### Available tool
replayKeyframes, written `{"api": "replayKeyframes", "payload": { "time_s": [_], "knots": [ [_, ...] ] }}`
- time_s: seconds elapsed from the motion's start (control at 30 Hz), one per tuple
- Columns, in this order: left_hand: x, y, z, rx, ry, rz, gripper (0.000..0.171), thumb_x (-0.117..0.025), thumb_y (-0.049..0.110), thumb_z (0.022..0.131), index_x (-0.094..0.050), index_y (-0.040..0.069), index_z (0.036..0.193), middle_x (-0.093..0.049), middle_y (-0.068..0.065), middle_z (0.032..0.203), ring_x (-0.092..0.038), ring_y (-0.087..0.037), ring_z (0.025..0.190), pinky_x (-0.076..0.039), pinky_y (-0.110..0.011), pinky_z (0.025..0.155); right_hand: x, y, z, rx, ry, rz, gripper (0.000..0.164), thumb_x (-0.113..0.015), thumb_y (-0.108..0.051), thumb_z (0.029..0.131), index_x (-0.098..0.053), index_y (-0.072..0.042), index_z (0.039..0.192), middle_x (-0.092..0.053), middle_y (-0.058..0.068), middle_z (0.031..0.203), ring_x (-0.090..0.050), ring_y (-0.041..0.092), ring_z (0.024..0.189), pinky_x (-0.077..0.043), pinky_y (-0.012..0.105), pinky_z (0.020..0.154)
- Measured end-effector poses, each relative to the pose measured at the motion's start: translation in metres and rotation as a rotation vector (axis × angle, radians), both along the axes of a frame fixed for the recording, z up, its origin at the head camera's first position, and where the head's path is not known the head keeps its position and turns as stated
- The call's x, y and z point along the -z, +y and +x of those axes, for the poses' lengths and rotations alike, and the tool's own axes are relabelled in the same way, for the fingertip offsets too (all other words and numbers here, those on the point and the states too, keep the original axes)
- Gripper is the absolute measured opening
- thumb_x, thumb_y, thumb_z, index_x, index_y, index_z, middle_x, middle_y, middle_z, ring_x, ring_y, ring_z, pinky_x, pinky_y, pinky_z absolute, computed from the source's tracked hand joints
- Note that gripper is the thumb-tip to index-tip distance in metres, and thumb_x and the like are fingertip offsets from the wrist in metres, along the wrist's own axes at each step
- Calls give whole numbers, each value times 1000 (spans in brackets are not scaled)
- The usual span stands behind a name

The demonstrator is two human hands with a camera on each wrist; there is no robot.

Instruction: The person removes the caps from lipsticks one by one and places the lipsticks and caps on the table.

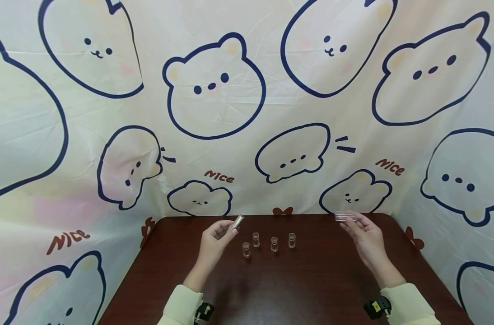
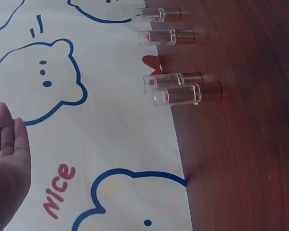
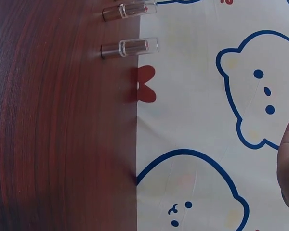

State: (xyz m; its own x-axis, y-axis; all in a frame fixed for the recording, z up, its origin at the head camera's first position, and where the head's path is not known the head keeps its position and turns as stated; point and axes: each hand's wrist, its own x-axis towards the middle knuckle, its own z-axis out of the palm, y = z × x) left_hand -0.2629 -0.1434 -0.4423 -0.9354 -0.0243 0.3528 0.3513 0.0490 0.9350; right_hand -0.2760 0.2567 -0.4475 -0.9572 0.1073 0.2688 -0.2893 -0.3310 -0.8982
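Observation:
On the left, my left hand (image 1: 215, 235) pinches a small shiny lipstick (image 1: 237, 221) between thumb and fingers, held tilted above the table. My right hand (image 1: 369, 237) pinches a clear lipstick tube (image 1: 344, 217), which lies nearly level near the table's back edge; its lower end is hidden by the fingers. Between the hands, several lipsticks with clear caps (image 1: 274, 244) stand upright on the table. Reddish tips show through the caps of the standing lipsticks (image 2: 183, 94) in the left wrist view. Both wrist views catch only part of each hand, and neither held thing shows clearly there.
The dark brown wooden table (image 1: 295, 289) ends at a pale cloth backdrop (image 1: 214, 113) printed with bear outlines. Pale sleeves (image 1: 179, 304) and wrist-worn black devices (image 1: 378, 307) are at the bottom of the head view.

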Motion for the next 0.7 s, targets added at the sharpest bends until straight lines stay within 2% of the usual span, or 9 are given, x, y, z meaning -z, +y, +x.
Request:
{"api": "replayKeyframes", "payload": {
  "time_s": [0.2, 0.43, 0.7],
  "knots": [
    [5, -7, 0, -35, -10, 10, 24, -73, 2, 86, -65, -6, 106, -68, -23, 98, -65, -14, 84, -52, -22, 73, 2, 6, -1, 18, -7, -2, 38, -63, -10, 94, -55, 9, 126, -71, 0, 105, -67, 10, 95, -52, 26, 83],
    [7, -14, 0, -53, -30, 22, 22, -73, -3, 84, -64, -8, 103, -69, -23, 96, -65, -14, 83, -51, -21, 73, 5, 13, -3, 17, 2, -14, 28, -62, -9, 94, -62, 2, 120, -71, 1, 105, -67, 11, 95, -50, 29, 86],
    [11, -24, -2, -98, -55, 4, 23, -73, -5, 82, -62, -6, 101, -68, -15, 89, -63, -14, 80, -51, -21, 72, 7, 23, -6, 36, -6, 16, 26, -62, -10, 94, -63, 1, 118, -71, 0, 104, -67, 10, 95, -52, 25, 83]
  ]
}}
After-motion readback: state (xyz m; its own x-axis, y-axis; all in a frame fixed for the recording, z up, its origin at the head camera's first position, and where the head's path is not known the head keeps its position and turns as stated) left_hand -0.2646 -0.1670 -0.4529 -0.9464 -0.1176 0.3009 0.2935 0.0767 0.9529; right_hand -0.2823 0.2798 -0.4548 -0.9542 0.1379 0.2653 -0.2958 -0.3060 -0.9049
